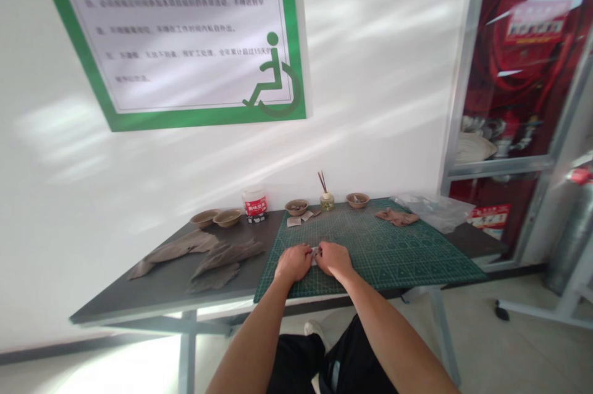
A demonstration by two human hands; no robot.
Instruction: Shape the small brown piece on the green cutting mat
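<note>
Both hands meet near the front edge of the green cutting mat [384, 252]. My left hand [295, 263] has its fingers curled round the left side of a small pale piece [314, 256]. On the right side of that same piece, my right hand [334, 259] is closed, fingertips pinching it. Most of the piece is hidden under the fingers. Beyond the hands lie small pale squares [293, 222], beside a brown bowl [296, 207] with small items in it.
Grey cloths [222, 261] and two bowls [227, 217] are on the left. A red-labelled jar [255, 205], a glass bottle with sticks [327, 201] and another bowl [357, 200] stand along the back. A brown cloth [397, 217] and clear plastic bag [438, 212] lie right.
</note>
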